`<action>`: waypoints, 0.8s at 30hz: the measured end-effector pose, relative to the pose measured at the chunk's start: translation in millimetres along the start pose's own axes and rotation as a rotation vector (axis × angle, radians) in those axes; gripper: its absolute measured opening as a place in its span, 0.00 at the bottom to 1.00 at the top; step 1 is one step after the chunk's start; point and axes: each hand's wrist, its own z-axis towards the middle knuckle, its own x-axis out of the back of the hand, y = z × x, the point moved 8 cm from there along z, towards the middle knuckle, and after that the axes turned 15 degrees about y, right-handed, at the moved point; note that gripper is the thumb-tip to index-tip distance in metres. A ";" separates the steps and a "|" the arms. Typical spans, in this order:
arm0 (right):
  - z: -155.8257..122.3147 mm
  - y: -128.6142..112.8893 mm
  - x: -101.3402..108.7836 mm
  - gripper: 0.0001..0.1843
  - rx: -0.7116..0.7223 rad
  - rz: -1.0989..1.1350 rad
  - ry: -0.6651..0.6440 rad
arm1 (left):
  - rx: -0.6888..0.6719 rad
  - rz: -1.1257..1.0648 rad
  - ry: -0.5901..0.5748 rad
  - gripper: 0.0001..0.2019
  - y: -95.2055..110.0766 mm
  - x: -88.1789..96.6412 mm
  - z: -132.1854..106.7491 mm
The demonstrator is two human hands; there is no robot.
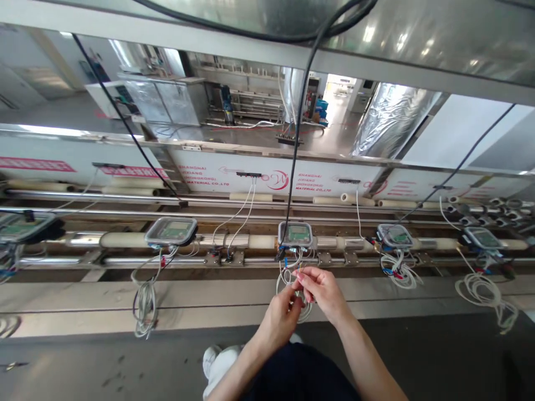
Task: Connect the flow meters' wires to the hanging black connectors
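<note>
My left hand point(283, 313) and my right hand point(321, 291) meet fingertip to fingertip below the middle display unit point(296, 234). Both are closed in a pinch on thin wire ends of a pale cable, which are small and partly covered by my fingers. The cable's coil point(306, 313) hangs behind and under my hands. From the unit's underside, more pale cables run down toward them. A small blue connector point(286, 262) shows just above my fingers. The unit, with a greenish screen in a grey frame, sits on a horizontal metal pipe point(330, 243).
Similar display units point(171, 230) point(395, 236) stand along the pipe, with a cable bundle point(145, 303) and another coil point(401, 270) hanging below. A black cable point(297, 133) drops from above to the middle unit. Behind runs a white panel point(200, 172) with red print.
</note>
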 end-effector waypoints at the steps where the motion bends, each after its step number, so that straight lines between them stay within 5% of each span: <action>1: 0.2 1.2 0.2 0.19 0.001 -0.014 -0.011 | 0.036 -0.048 0.030 0.16 -0.5 4.9 1.8; 6: -2.3 9.9 -2.7 0.18 -0.032 -0.018 -0.054 | 0.228 -0.381 0.169 0.16 -0.5 25.2 12.9; 12: -5.4 14.7 -8.3 0.18 -0.048 -0.007 -0.083 | 0.316 -0.632 0.254 0.16 -2.9 28.8 15.6; 16: -6.2 13.3 -9.9 0.19 -0.052 -0.018 -0.092 | 0.427 -0.765 0.222 0.17 -10.3 26.7 14.9; 24: -9.3 12.9 -23.0 0.17 -0.080 -0.135 -0.245 | 0.497 -0.653 0.074 0.22 -15.7 31.3 17.6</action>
